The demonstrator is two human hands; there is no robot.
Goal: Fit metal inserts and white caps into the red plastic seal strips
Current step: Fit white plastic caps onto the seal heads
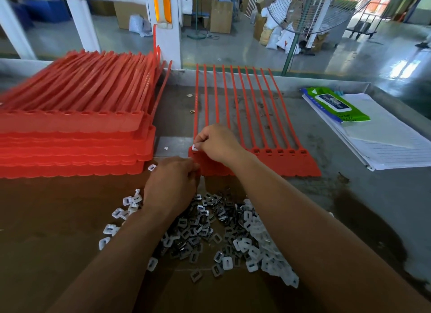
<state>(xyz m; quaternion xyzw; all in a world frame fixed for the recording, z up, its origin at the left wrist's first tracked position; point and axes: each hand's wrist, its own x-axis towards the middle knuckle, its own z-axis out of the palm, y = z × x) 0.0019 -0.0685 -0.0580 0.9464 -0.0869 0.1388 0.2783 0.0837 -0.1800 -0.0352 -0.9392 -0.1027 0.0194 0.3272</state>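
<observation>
A red seal strip sheet (289, 163) lies flat mid-table, its long tails pointing away from me. My right hand (218, 143) pinches a small white cap (194, 147) at the sheet's leftmost socket. My left hand (172, 184) rests at the sheet's near left corner with fingers curled; what they hold is hidden. A pile of white caps and dark metal inserts (210, 228) is spread on brown cardboard below my forearms. One loose cap (152, 167) lies just left of my left hand.
A tall stack of red seal strip sheets (74, 135) fills the left side. A green wet-wipe pack (335, 103) sits on lined paper sheets (387, 144) at the right. A white machine frame (168, 20) and a fan stand behind the table.
</observation>
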